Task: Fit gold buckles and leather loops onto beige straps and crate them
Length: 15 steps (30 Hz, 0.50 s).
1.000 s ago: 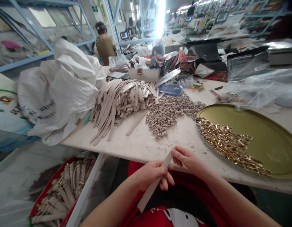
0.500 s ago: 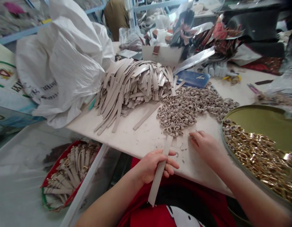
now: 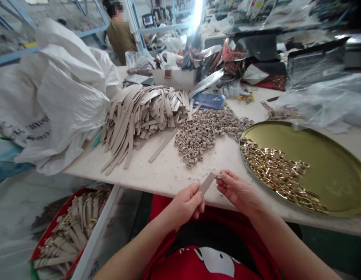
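Note:
My left hand [image 3: 186, 204] is shut around a beige leather strap [image 3: 207, 182], and only its upper end shows above my fingers. My right hand [image 3: 237, 191] pinches a small gold metal buckle [image 3: 218, 176] right at the strap's tip. Both hands are just in front of the near edge of a white work table [image 3: 165, 175]. Close by lies a heap of small beige leather loops [image 3: 205, 134], with a larger heap of beige leather straps [image 3: 142, 120] behind it. A round gold tray [image 3: 338, 171] holds many gold buckles [image 3: 273, 167] to my right.
A red crate [image 3: 69, 229] of buckled straps sits below the table on the left. A white woven sack [image 3: 63, 93] bulges beyond the table's left side. Plastic sheeting [image 3: 323, 101] and a cardboard box [image 3: 174, 77] lie further back. A co-worker [image 3: 120, 39] sits beyond.
My right hand has come back from beside the tray and now pinches a buckle at the strap's tip. The strap's long lower part no longer shows below my left hand. The view has shifted slightly.

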### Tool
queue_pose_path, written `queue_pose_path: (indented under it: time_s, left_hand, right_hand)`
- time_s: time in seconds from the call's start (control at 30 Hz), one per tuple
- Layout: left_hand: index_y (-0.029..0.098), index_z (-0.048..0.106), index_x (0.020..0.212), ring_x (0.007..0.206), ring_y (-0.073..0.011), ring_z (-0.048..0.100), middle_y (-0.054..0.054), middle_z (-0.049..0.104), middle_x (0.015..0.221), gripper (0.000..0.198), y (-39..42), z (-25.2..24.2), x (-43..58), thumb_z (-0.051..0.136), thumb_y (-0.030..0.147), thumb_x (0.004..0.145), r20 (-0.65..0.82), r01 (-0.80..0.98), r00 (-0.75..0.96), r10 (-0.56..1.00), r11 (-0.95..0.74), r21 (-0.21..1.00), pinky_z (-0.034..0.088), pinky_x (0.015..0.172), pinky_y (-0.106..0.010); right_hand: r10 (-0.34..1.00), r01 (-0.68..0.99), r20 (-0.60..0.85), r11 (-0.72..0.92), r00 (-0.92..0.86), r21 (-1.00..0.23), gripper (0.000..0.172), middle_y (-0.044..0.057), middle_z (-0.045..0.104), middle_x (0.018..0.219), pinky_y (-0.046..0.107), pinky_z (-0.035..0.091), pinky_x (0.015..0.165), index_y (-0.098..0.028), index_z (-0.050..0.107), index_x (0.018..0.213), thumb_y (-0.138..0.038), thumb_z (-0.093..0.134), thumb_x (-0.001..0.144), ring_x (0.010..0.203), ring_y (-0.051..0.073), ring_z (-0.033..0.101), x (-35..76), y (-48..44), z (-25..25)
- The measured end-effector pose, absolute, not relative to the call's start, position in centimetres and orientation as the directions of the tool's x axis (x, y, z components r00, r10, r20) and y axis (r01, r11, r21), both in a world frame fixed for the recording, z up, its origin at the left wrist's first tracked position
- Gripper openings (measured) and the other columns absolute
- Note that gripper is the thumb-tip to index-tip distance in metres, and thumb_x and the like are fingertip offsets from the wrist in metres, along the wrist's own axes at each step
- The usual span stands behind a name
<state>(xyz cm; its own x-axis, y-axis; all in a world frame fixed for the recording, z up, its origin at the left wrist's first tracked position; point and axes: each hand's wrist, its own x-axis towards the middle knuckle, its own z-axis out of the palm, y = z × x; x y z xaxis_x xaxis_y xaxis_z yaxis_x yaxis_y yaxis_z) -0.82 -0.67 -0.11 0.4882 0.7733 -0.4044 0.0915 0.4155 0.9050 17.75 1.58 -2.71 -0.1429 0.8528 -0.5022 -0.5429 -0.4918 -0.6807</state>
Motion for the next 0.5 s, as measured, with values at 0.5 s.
queue_pose_path:
  time_s: [0.5]
  left_hand:
    - [0.018, 0.051, 0.073, 0.05, -0.0102, 0.047, 0.002, 0.051, 0.055, 0.029, -3.0, 1.6, 2.3, 0.031, 0.033, 0.088, -0.208, 0.626, 0.372, 0.904, -0.079, 0.776, 0.033, 0.052, -0.022]
  right_hand:
    - [0.917, -0.551, -0.39, -0.369, -0.084, -0.749, 0.029, -0.003, 0.065, 0.074, 0.019, 0.045, 0.062, -0.021, 0.068, 0.084, -0.032, 0.078, 0.059, 0.06, 0.006, 0.053, 17.5, -3.3, -2.3]
